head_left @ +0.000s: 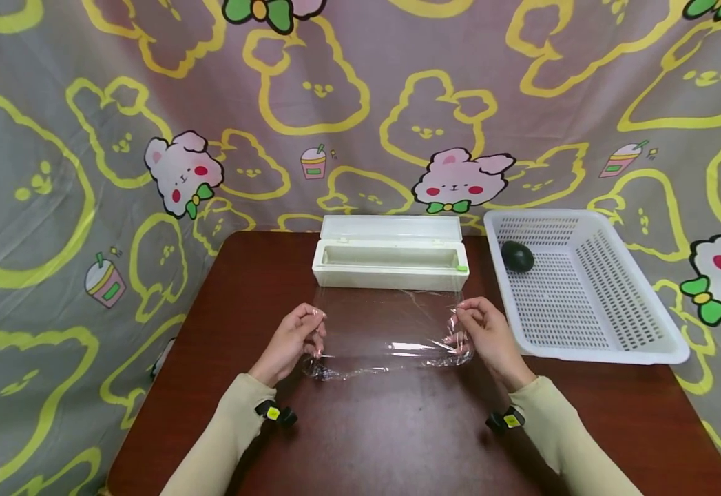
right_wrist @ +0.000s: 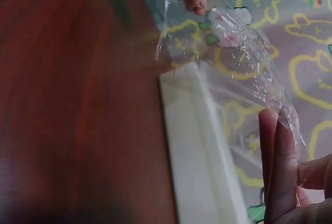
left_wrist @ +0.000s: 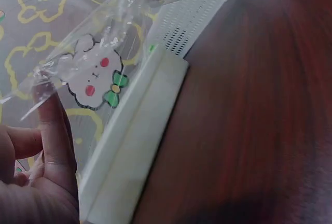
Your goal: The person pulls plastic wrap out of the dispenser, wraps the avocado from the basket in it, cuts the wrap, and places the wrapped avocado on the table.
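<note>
Above the dark surface (head_left: 391,441), clear film (head_left: 385,317) stretches from the white box (head_left: 391,280). The left hand (head_left: 294,343) and right hand (head_left: 487,335) pinch 1 side each between their fingers, likely keeping it spread. Only the head view shows the green fruit (head_left: 517,257) in the basket (head_left: 611,355); wrist views bring fingers and crumpled edge close.

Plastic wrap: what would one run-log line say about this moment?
left hand: holds left side; right hand: holds right side; plastic wrap: spans between hands, reaching box; box: lid open; basket: dark green fruit inside
</note>
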A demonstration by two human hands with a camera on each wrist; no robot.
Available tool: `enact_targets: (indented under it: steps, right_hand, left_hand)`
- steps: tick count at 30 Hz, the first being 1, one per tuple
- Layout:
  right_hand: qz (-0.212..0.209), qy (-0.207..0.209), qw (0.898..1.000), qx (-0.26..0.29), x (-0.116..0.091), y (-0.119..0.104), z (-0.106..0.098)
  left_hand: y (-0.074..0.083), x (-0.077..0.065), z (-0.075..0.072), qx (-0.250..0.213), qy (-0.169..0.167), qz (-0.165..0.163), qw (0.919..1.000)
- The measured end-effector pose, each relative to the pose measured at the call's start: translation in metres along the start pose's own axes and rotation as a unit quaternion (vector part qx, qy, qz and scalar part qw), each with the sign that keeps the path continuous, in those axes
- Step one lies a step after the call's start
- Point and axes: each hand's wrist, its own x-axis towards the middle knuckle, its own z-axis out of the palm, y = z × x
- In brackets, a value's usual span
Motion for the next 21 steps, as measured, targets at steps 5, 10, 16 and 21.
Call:
enact_targets:
  steps: [5,10,16,21]
  right_hand:
    - [0.022,-0.006,1.0,-0.011,-0.006,0.018,-0.002]
    - [0.041,-0.008,0.999,-0.03,-0.01,0.03,-0.006]
    - [0.055,-0.02,0.998,-0.038,-0.009,0.038,-0.008]
    - [0.059,-0.032,0.997,-0.048,-0.006,0.043,-0.009]
  left_hand:
    - [-0.01,-0.004,-0.006,0.03,0.0,-0.031,0.9991]
    - [-0.02,-0.004,-0.01,0.041,-0.022,-0.051,0.9976]
    - [-0.028,-0.003,-0.014,0.05,-0.04,-0.057,0.9963]
    - [-0.033,-0.003,-0.019,0.066,-0.05,-0.068,0.9943]
